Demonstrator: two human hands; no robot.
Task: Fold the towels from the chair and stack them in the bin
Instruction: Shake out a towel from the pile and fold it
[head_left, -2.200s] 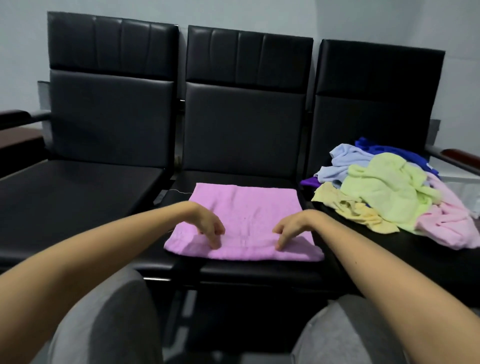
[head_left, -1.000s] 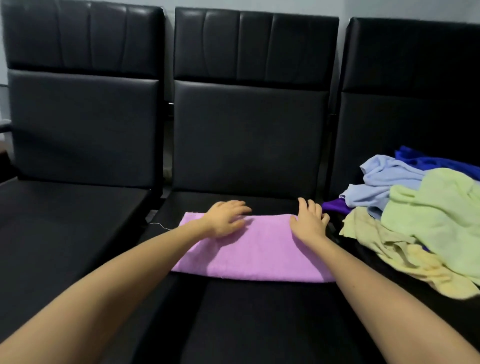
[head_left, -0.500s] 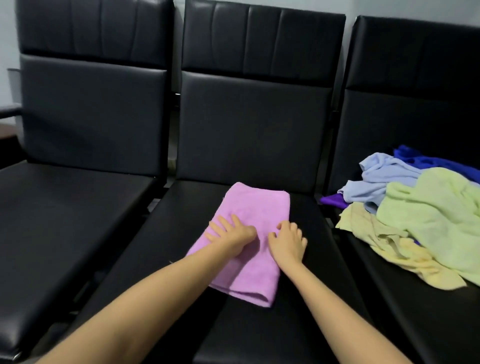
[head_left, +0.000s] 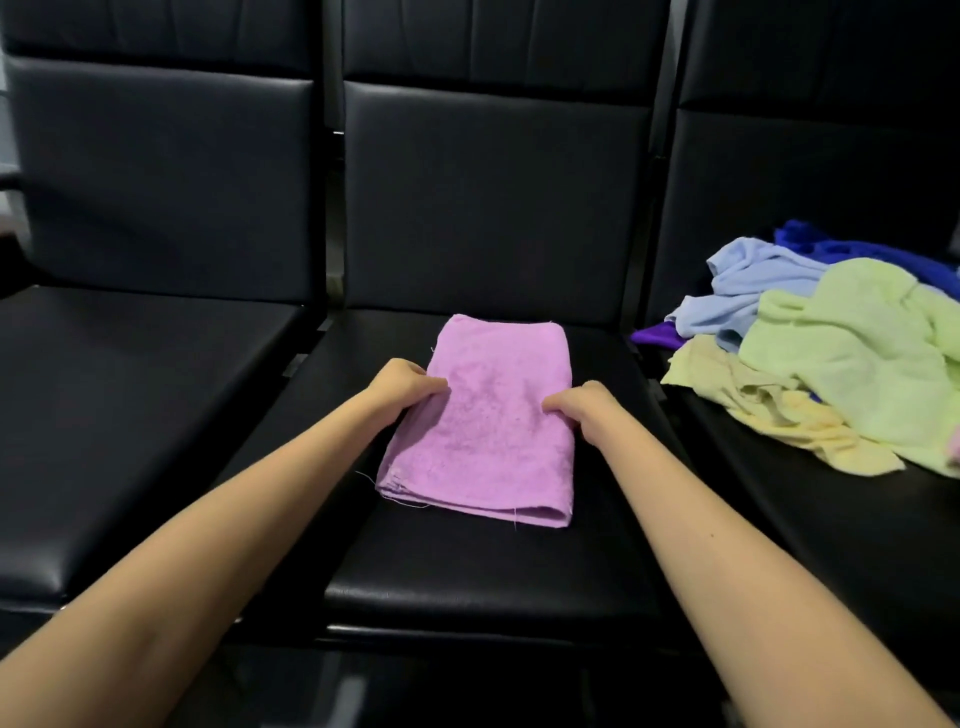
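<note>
While left hand (head_left: 405, 387) and right hand (head_left: 582, 408) are pinching its long edges, fuzzy pink folded terry towel (head_left: 483, 441) is lying on black leather chair seat (head_left: 467, 571), crumpled pastel towel pile (head_left: 841, 358) running off frame, fingertips hidden.

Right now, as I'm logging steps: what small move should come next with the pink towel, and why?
Probably lift the pink towel off the middle seat: left hand and right hand each grip a side edge, and it lies folded narrow.

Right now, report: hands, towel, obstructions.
Grips: left hand and right hand hold the pink towel at its side edges. Folded, flat on middle seat. Aside: unfolded pile on right seat; bin not in view.
</note>
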